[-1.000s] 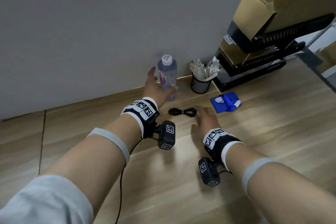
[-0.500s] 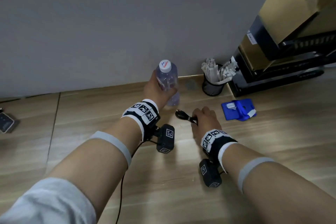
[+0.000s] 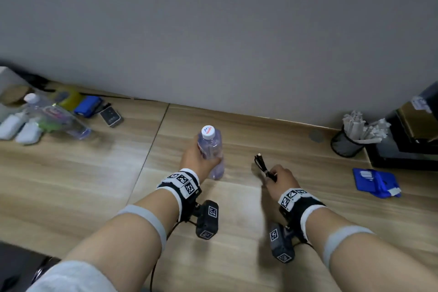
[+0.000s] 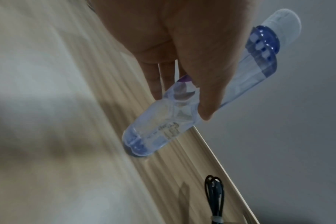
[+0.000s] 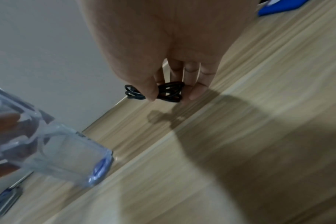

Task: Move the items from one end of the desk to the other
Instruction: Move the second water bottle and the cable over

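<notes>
My left hand (image 3: 198,161) grips a clear water bottle (image 3: 211,149) with a white cap, upright near the middle of the wooden desk (image 3: 94,185). In the left wrist view the bottle (image 4: 159,128) hangs just above the wood, with my fingers and thumb wrapped round its middle. My right hand (image 3: 279,179) pinches a coiled black cable (image 3: 262,165), lifted off the desk. The right wrist view shows the cable (image 5: 169,92) between thumb and fingertips (image 5: 195,94), its shadow on the wood below.
A blue pouch (image 3: 375,182) lies at the right, beside a black mesh cup (image 3: 347,143) of white sticks and dark stacked trays (image 3: 407,144). At the far left lie another bottle (image 3: 54,117), white items (image 3: 19,129), a blue case (image 3: 87,105) and a small dark device (image 3: 111,115).
My left hand closed round the bottle and carried it leftward. My right hand picked the black cable up off the desk. The view swung left, revealing the left end's items.
</notes>
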Tool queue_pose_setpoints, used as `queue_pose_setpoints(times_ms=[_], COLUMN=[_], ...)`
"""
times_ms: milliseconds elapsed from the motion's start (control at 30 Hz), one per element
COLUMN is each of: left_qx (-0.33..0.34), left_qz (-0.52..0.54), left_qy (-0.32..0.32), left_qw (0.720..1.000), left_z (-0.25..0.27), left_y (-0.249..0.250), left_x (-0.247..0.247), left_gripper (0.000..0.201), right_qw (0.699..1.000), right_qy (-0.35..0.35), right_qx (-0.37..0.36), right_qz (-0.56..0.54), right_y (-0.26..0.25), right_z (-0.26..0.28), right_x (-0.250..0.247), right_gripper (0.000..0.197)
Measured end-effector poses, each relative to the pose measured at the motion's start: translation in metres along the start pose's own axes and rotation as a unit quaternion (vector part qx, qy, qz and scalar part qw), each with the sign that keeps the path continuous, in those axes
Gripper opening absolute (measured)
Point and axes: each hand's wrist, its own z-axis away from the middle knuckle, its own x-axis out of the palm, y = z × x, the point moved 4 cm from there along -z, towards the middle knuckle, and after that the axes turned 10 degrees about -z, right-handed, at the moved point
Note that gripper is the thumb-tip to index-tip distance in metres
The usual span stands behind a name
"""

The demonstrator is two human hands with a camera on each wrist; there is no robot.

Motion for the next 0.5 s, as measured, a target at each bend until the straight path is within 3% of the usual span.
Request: queue_pose_setpoints(times_ms=[333, 500], left_qx=[-0.039, -0.053], left_qz=[0.088, 0.080], left_qy=[0.102, 0.147], left_qw=[0.990, 0.984], left_z=[0.030, 0.043], left_y=[-0.188, -0.271], left_x=[-0.236, -0.348], left_gripper=[0.064, 0.066], right_qw=[0.994, 0.987], right_qy=[-0.039, -0.059], right_qx=[-0.085, -0.138], right_qz=[0.052, 0.059], right_y=[-0.208, -0.304], right_z=[0.075, 0.111], right_x=[0.178, 0.273], right_gripper=[0.019, 0.020])
